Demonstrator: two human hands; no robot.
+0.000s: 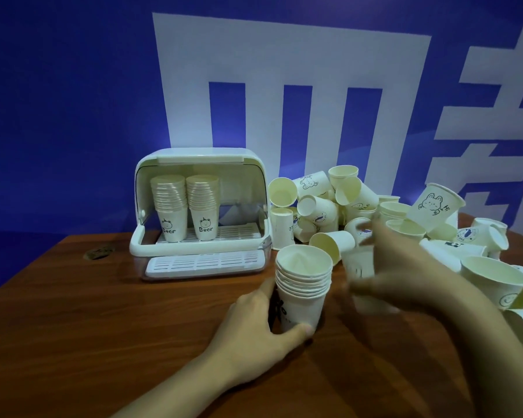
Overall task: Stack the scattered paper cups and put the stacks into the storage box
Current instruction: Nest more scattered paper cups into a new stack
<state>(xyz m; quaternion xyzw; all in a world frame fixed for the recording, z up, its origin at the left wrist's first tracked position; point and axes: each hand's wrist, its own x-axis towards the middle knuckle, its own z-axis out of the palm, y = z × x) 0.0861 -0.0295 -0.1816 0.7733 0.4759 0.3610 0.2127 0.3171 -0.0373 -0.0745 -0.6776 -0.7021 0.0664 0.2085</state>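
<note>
On table, left hand around stack

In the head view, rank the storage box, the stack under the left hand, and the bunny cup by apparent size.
1. storage box
2. stack held by the left hand
3. bunny cup

The stack is nearer the camera, so its lead over the bunny cup is unsure.

left hand low at centre, forearm entering from the bottom edge; thumb and fingers curled into a c-shaped grip. right hand extended forward from the right edge, raised higher, heavily motion-blurred; fingers look spread, grip state not readable.
</note>
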